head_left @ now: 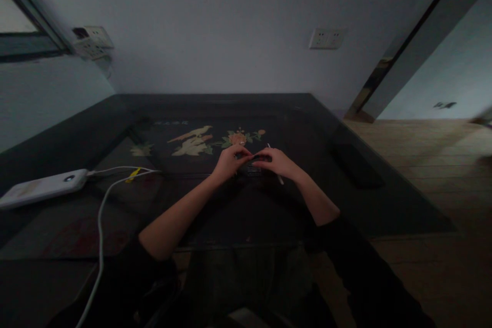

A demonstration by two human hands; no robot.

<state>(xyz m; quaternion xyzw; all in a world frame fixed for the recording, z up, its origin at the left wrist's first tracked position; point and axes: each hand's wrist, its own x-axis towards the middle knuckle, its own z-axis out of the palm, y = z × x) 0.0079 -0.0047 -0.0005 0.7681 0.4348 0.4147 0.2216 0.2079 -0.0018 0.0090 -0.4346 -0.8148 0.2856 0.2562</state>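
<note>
One small dark piece (255,157) sits right of my left hand (229,160), left of my right hand (278,161), pinched by both; long axis unclear.

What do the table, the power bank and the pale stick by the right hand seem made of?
Table: probably glass or lacquer; dark, glossy, with faint reflections.
Power bank: likely hard plastic; smooth, white, with rounded edges.
Pale stick: perhaps plastic, being thin and straight; finish unclear.
</note>
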